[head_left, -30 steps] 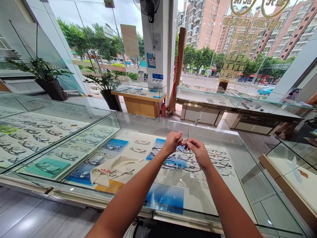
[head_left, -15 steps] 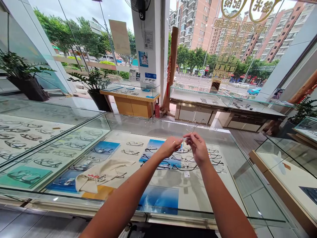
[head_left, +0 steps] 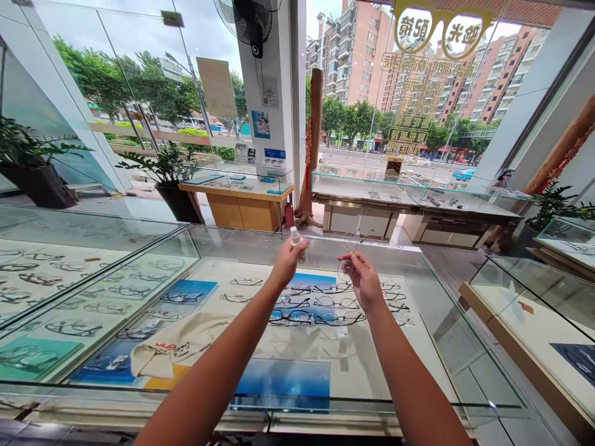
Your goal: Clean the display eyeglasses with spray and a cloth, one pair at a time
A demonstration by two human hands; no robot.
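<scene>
- Thin-rimmed glasses (head_left: 351, 244), up in the air above the glass-topped display counter (head_left: 372, 384), and a slender pair they were: fine wire rims, rounded clear lenses, narrow arms reaching off toward the upper right!
- They stood on edge, one rim above the other, the upper lens showing against the pale far side of the counter and so see-through that it nearly melted into it.
- Down in the lower lens, a pinkish-purple cast; whether tint or reflection could not be told.
- The right hand (head_left: 365, 277) had them, thumb and fingertips pinched together on the frame between the two lenses, a delicate grip.
- Over on the other side, the left hand (head_left: 287, 260) was wrapped round a small bottle (head_left: 294, 236), its white top poking up above the thumb, the pale body partly hidden by the fingers.
- Bottle and glasses were apart, held at nearly the same height, a clear gap between them.
- Below, rows of spectacle frames (head_left: 339, 318) lay spread out under the glass, dark rims mostly, with a blue panel (head_left: 288, 379) nearer the front edge.
- And off to the left, a cream cloth (head_left: 186, 348), rumpled, with red and dark lettering, partly behind the left forearm!
</scene>
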